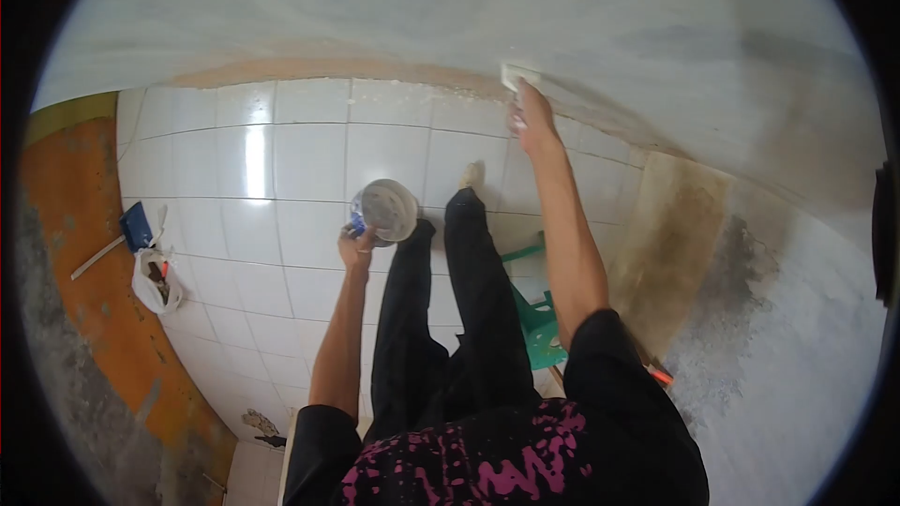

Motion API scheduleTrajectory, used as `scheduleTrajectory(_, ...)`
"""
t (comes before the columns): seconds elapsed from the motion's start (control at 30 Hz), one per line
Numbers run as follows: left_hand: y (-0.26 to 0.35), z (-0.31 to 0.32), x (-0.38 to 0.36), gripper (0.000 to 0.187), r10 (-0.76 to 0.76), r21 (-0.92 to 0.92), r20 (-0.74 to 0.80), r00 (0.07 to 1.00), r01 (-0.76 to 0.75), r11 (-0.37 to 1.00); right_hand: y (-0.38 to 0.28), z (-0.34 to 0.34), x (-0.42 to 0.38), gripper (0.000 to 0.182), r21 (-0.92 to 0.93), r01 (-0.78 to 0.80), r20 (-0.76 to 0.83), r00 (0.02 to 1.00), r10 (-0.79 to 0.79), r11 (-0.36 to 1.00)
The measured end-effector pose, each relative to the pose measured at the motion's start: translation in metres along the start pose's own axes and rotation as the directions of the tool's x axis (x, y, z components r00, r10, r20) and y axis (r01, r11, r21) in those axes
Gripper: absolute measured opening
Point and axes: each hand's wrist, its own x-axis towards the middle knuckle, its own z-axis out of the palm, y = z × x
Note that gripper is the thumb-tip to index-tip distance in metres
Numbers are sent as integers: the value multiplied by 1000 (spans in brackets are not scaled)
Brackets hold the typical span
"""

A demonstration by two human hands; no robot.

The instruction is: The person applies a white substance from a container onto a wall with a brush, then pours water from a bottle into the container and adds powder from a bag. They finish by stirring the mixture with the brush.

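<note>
Close in, dark sleeves and a black shirt with pink print fill the lower frame; black trouser legs (441, 319) stretch out over a green stool (536, 323). Left hand (356, 245) is curled around a small round tub (387, 211), fingers closed on its side, holding it up at mid-height, away from the wall. Right hand (530, 117) reaches far out, fingers pressed together on a pale flat scraper (514, 75) laid against the wall base (375, 70) where the white tiled floor (281, 169) ends.

Likely step: spreading or scraping filler along that joint. A further stroke would call for steady pressure along the seam.

Farther off, a blue dustpan (137, 225) and white plastic bag (155, 283) lie near an orange-painted wall (84, 272). Right side, rough grey stained plaster (731, 300).
</note>
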Motion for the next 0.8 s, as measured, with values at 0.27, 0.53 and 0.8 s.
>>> scheduleTrajectory(0.27, -23, -24, -1, 62, -83, 226, 1, 997, 81, 971, -30, -18, -129, 45, 71, 376, 24, 926, -378, 924)
scheduleTrajectory(0.53, -30, -31, 7, 66, -35, 108, -42, 999, 39, 993, 64, 5, -75, 40, -573, 154, 231, 973, -22, 805)
scheduleTrajectory(0.8, -3, -21, -6, 64, 73, 181, -48, 996, -64, 981, 172, 33, -94, 38, -858, 500, 510, 798, 323, 120)
